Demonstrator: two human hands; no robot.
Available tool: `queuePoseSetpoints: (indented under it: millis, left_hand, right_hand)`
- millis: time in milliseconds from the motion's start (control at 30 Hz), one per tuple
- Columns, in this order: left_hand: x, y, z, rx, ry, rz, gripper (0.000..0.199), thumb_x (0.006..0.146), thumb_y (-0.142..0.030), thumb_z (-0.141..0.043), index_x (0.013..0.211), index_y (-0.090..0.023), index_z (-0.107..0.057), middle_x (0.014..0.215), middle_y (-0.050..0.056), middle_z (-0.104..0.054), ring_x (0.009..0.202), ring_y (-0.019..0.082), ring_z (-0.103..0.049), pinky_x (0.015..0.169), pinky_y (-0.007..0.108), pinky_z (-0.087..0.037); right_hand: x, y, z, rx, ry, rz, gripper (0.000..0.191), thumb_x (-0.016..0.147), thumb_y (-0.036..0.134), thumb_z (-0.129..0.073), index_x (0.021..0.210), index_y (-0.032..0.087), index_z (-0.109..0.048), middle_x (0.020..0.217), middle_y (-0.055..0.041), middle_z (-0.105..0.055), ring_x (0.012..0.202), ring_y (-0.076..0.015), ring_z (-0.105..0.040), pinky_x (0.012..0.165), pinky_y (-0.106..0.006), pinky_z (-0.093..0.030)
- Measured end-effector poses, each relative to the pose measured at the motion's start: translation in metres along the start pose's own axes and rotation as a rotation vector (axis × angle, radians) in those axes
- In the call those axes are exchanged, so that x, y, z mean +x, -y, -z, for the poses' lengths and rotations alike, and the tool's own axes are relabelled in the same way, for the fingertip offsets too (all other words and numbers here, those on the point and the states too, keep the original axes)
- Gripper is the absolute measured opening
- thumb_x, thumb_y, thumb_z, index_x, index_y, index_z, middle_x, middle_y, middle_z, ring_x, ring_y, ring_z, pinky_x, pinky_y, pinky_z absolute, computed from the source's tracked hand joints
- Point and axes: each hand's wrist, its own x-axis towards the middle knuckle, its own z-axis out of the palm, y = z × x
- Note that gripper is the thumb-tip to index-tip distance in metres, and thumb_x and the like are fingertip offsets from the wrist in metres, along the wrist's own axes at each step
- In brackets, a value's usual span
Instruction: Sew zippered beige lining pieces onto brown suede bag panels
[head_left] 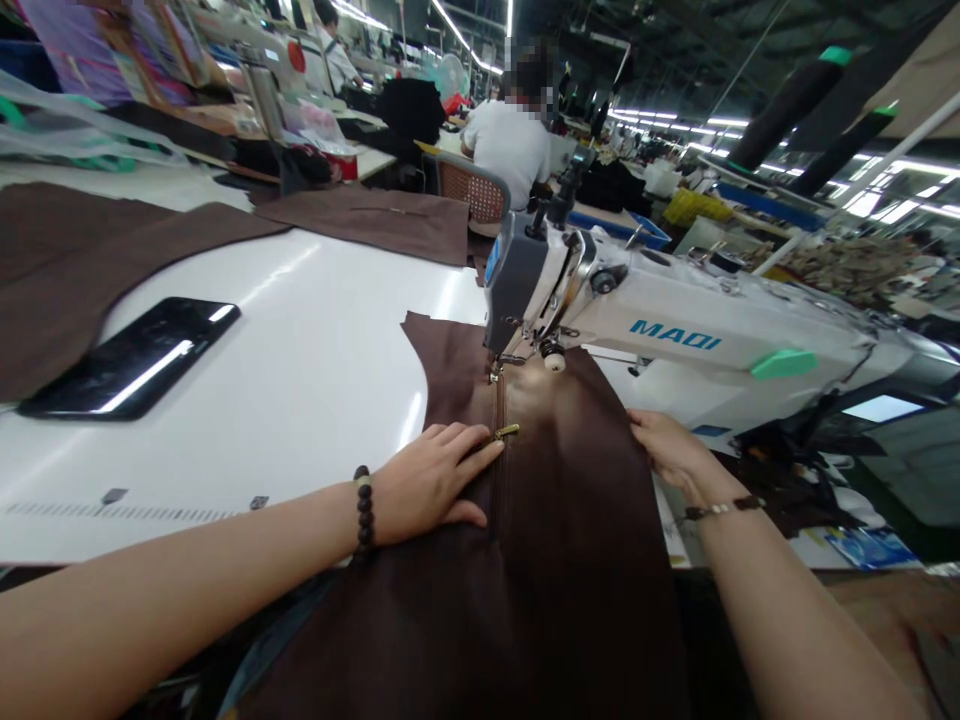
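Observation:
A dark brown fabric panel [577, 520] lies across the table and under the head of a white sewing machine [675, 320]. A zipper [499, 410] with a brass-coloured pull [507, 432] runs along the panel towards the needle area. My left hand [431, 480] rests flat on the fabric just left of the zipper, fingers stretched out, the fingertips by the pull. At the panel's right edge, my right hand [671, 450] has its fingers closed on the fabric beside the machine's arm. Its fingertips are partly hidden.
A black phone [135, 355] lies on the white tabletop [322, 330] at left. More brown fabric pieces [375, 220] lie along the back and left. Behind the machine a person in a white shirt [506, 145] sits on a chair [474, 190]. Dark thread cones [795, 105] stand upper right.

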Motion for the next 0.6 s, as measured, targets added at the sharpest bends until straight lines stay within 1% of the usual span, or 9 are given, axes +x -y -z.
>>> queuePoseSetpoints:
  millis: [67, 133, 200, 300, 367, 467, 500, 600]
  left_hand:
    - [0.0, 0.001, 0.001, -0.005, 0.007, -0.059, 0.07, 0.079, -0.058, -0.048, 0.13, -0.012, -0.038, 0.13, 0.016, -0.043, 0.113, 0.029, -0.043, 0.091, 0.042, -0.036]
    - [0.003, 0.003, 0.002, -0.019, 0.039, -0.117, 0.07, 0.078, -0.059, -0.047, 0.131, -0.015, -0.036, 0.135, 0.012, -0.04, 0.121, 0.029, -0.036, 0.097, 0.044, -0.029]
    - [0.007, 0.005, 0.002, -0.044, 0.075, -0.159, 0.071, 0.077, -0.061, -0.047, 0.132, -0.016, -0.036, 0.135, 0.01, -0.04, 0.124, 0.029, -0.033, 0.1, 0.045, -0.025]
    - [0.013, 0.005, 0.0, -0.076, 0.087, -0.173, 0.072, 0.076, -0.062, -0.048, 0.13, -0.016, -0.038, 0.134, 0.009, -0.042, 0.125, 0.028, -0.032, 0.102, 0.045, -0.022]
    - [0.014, 0.004, -0.002, -0.083, 0.064, -0.159, 0.069, 0.077, -0.061, -0.048, 0.128, -0.015, -0.041, 0.132, 0.008, -0.044, 0.124, 0.027, -0.033, 0.103, 0.045, -0.021]
    - [0.013, 0.002, -0.005, -0.076, 0.013, -0.145, 0.066, 0.078, -0.061, -0.048, 0.124, -0.014, -0.045, 0.126, 0.009, -0.05, 0.121, 0.027, -0.037, 0.103, 0.043, -0.022]
    - [0.013, 0.002, -0.005, -0.072, -0.002, -0.147, 0.065, 0.078, -0.061, -0.048, 0.122, -0.013, -0.047, 0.123, 0.01, -0.052, 0.119, 0.027, -0.038, 0.102, 0.043, -0.023]
    - [0.012, 0.001, -0.005, -0.06, -0.022, -0.156, 0.064, 0.077, -0.06, -0.05, 0.118, -0.012, -0.05, 0.114, 0.01, -0.056, 0.113, 0.026, -0.043, 0.101, 0.043, -0.025]
  right_hand:
    - [-0.002, 0.002, 0.0, 0.01, 0.034, -0.022, 0.023, 0.064, 0.031, -0.052, 0.078, 0.017, -0.062, 0.078, -0.007, -0.068, 0.07, -0.0206, -0.064, 0.065, -0.031, -0.052]
    - [-0.003, 0.001, 0.002, 0.003, 0.042, -0.033, 0.023, 0.064, 0.035, -0.05, 0.071, 0.016, -0.062, 0.074, -0.0074, -0.068, 0.068, -0.0211, -0.063, 0.062, -0.031, -0.051]
    - [-0.003, -0.001, 0.003, -0.018, 0.037, -0.03, 0.025, 0.063, 0.037, -0.05, 0.067, 0.015, -0.061, 0.071, -0.0076, -0.067, 0.066, -0.0208, -0.062, 0.06, -0.03, -0.05]
    - [-0.001, -0.002, 0.001, -0.1, 0.028, -0.006, 0.025, 0.06, 0.036, -0.054, 0.069, 0.014, -0.062, 0.07, -0.0063, -0.067, 0.066, -0.0205, -0.061, 0.061, -0.029, -0.049]
    - [0.0, 0.0, -0.004, -0.224, -0.037, 0.046, 0.026, 0.059, 0.034, -0.054, 0.072, 0.013, -0.063, 0.071, -0.0057, -0.066, 0.071, -0.0219, -0.06, 0.061, -0.029, -0.047]
    - [-0.005, 0.006, -0.012, -0.389, -0.181, 0.134, 0.024, 0.06, 0.028, -0.049, 0.074, 0.013, -0.063, 0.073, -0.0062, -0.066, 0.076, -0.0238, -0.058, 0.061, -0.028, -0.044]
    - [-0.008, 0.008, -0.014, -0.448, -0.222, 0.171, 0.023, 0.061, 0.026, -0.047, 0.073, 0.014, -0.062, 0.072, -0.0067, -0.066, 0.074, -0.0233, -0.057, 0.061, -0.028, -0.042]
    - [-0.014, 0.012, -0.017, -0.714, -0.379, 0.327, 0.021, 0.065, 0.025, -0.042, 0.065, 0.016, -0.061, 0.066, -0.0093, -0.064, 0.062, -0.0206, -0.055, 0.056, -0.027, -0.037]
